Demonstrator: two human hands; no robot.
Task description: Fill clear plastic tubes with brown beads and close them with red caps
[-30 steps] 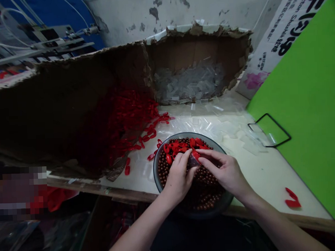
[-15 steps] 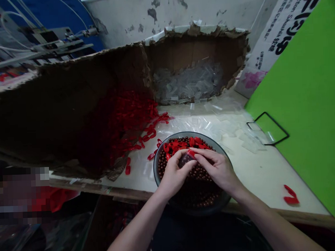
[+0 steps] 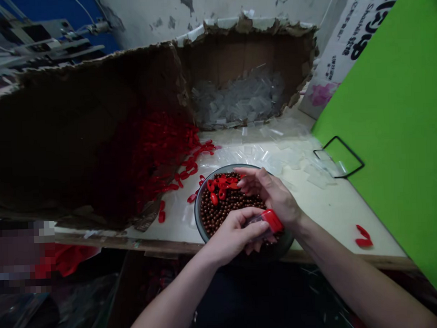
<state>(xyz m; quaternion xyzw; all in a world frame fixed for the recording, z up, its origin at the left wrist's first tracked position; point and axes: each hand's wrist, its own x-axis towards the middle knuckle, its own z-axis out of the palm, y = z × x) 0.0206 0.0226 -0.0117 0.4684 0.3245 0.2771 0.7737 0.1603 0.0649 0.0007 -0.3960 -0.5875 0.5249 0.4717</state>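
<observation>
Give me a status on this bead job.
Seemingly done: a heap of red pieces in the torn carton. In hand: the left hand grips a clear packet with a red end. Left: brown beads and loose red pieces in the grey bowl, under the open right hand.

blurred: pixelated patch (image 3: pixel 19 252) lower left | hidden: red object (image 3: pixel 273 220) partly behind left hand (image 3: pixel 231 237)

A red oval plastic piece (image 3: pixel 272 220), its end in a clear plastic bag (image 3: pixel 255 222), sits pinched in the left hand (image 3: pixel 231 237) above a round grey bowl (image 3: pixel 196 217) of brown beads (image 3: pixel 223 211), with loose red pieces (image 3: pixel 219 185) lying along the bowl's far side.
</observation>
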